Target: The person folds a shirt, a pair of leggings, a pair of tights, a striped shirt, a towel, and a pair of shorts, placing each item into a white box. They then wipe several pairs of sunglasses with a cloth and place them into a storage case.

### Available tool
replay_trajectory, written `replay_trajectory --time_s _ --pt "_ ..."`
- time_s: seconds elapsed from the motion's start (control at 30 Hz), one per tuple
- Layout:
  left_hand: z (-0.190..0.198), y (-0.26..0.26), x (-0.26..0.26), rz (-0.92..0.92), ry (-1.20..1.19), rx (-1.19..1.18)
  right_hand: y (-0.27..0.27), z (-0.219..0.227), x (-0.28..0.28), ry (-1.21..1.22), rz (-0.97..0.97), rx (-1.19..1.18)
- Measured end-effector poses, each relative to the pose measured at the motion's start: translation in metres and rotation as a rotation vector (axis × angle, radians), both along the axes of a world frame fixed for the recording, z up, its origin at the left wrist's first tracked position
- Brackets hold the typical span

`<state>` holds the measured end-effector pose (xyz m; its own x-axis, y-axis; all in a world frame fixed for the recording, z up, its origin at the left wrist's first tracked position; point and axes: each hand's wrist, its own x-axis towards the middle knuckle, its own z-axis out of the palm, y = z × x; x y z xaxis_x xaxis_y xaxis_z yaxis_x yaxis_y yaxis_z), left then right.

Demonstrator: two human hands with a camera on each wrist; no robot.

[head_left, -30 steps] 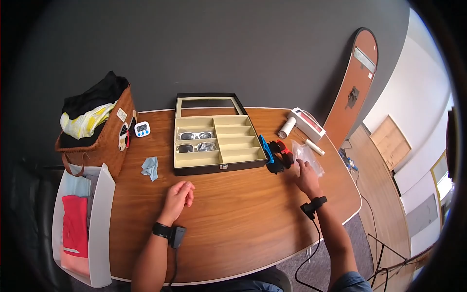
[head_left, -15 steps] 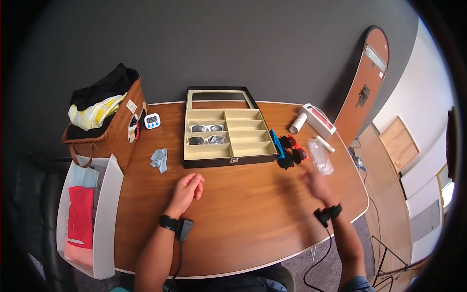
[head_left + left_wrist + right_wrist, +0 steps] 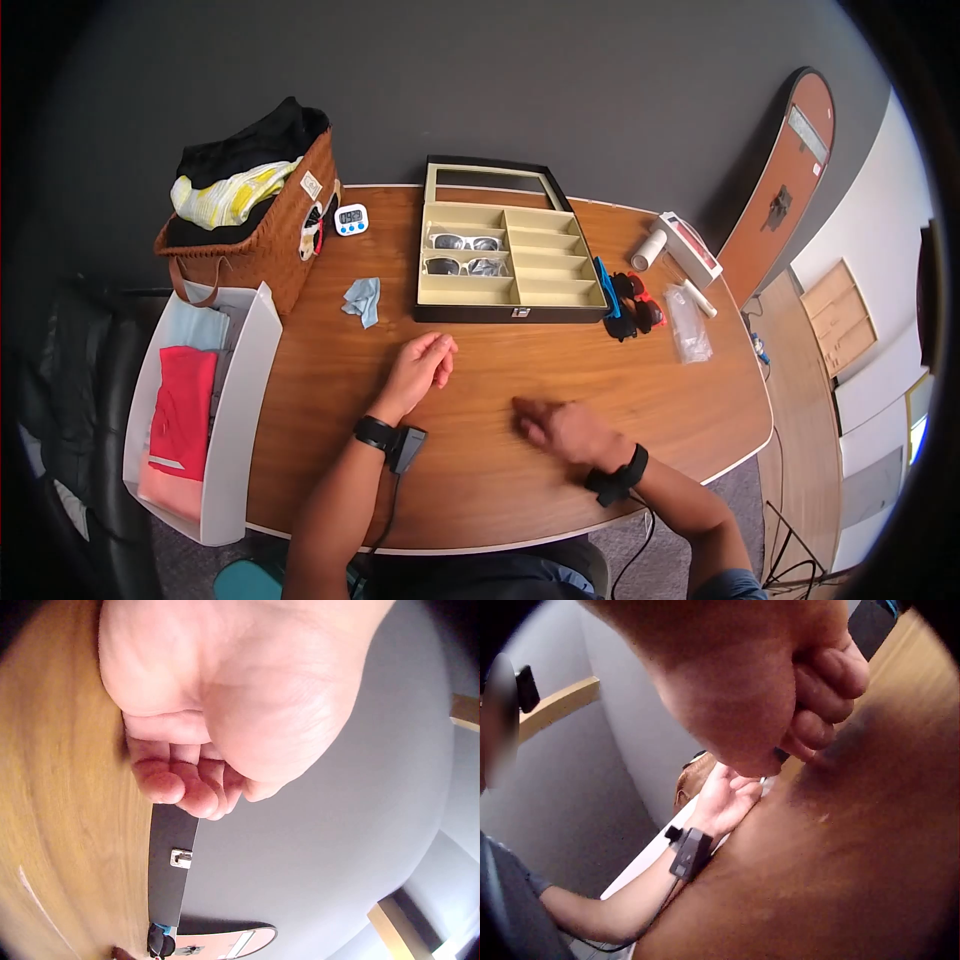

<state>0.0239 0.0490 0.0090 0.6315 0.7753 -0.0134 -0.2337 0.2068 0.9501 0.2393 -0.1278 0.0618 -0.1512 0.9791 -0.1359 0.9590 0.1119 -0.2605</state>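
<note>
My left hand (image 3: 420, 370) rests on its side on the wooden table, fingers loosely curled and holding nothing; the left wrist view shows the palm and bent fingertips (image 3: 199, 801). My right hand (image 3: 570, 430), slightly blurred, is low over the table's front middle with loosely bent fingers and nothing in them. Beyond both hands lies an open sunglasses display case (image 3: 460, 314) with cream compartments. Two pairs of white-framed sunglasses (image 3: 466, 267) in clear wrapping sit in its left column. Several more sunglasses (image 3: 622, 325), black, blue and red, lie against the case's right side.
Right of these lie a crumpled clear plastic bag (image 3: 688, 325), a white tube (image 3: 650, 250) and a white box (image 3: 690, 250). At left are a light blue cloth (image 3: 363, 300), a digital timer (image 3: 351, 220), a wicker basket (image 3: 290, 240) of clothes and a white bin (image 3: 232, 440) with folded fabric.
My right hand has left the plastic bag at the right and moved left and toward me to the table's front middle. The left hand stays resting. The head view has shifted.
</note>
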Motion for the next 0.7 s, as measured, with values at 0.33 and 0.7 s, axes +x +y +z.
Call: replay_trajectory --time_s 0.33,0.7 --pt "-0.004 0.000 0.000 -0.005 0.023 0.014 -0.030 0.004 -0.042 -0.056 0.164 -0.014" --pt "0.001 -0.001 -0.002 -0.012 0.012 0.039 -0.065 0.010 -0.026 -0.052 0.247 0.001"
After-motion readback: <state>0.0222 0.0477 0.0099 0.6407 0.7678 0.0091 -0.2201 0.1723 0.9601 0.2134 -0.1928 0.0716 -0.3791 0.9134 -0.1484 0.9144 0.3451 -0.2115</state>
